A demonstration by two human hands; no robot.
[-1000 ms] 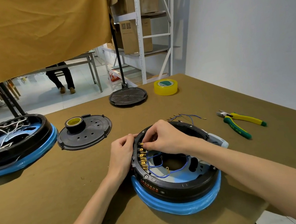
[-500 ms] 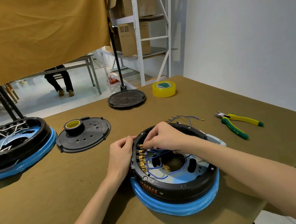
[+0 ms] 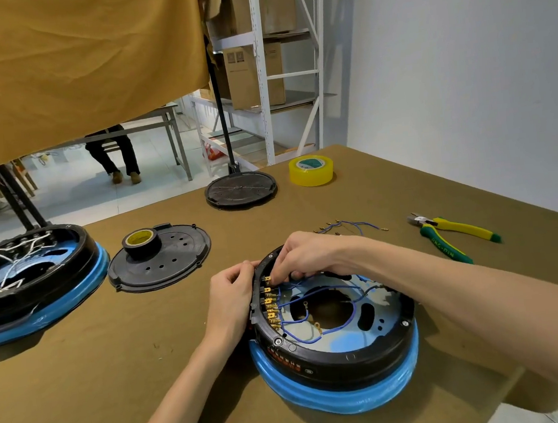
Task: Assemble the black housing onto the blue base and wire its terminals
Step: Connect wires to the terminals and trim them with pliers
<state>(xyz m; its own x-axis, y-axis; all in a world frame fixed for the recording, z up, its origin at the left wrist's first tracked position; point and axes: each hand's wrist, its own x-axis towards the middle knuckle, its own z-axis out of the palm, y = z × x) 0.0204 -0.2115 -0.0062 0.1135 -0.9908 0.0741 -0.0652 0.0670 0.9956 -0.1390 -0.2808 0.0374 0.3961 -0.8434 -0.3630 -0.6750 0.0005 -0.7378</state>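
Pinching a blue wire (image 3: pixel 289 283) in right hand (image 3: pixel 309 254) grip at top brass terminals (image 3: pixel 271 306); left hand (image 3: pixel 232 292) grip clasping black housing (image 3: pixel 336 356) rim, seated on blue base (image 3: pixel 350 397) below

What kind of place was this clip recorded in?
Probably a small assembly workshop: a cloth-covered bench with pliers, tape and loose wires, a second half-wired unit and shelving stacked with cartons behind.
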